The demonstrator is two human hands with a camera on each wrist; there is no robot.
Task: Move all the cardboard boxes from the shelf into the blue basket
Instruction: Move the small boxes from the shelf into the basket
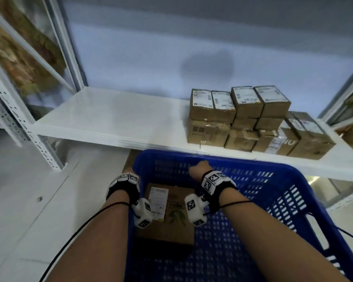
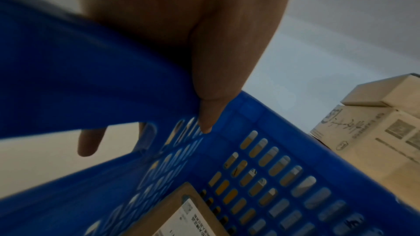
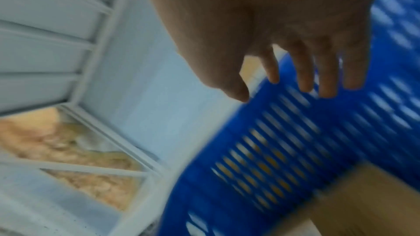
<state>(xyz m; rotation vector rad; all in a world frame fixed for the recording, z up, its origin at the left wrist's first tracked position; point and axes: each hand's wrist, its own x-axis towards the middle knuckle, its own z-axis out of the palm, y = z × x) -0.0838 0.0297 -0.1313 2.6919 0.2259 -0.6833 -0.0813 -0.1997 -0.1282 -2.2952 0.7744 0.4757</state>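
Observation:
The blue basket stands in front of the white shelf. One cardboard box with a white label lies flat on the basket's floor, near its left wall. Several more cardboard boxes are stacked on the right part of the shelf. My left hand grips the basket's left rim, thumb on the inner side and fingers curled under the edge. My right hand hovers over the basket's far wall, fingers loosely spread and holding nothing.
A perforated white upright of the rack stands at the left. Brown bundles fill the neighbouring rack behind it. The shelf's left half is bare board. Cables run along both forearms.

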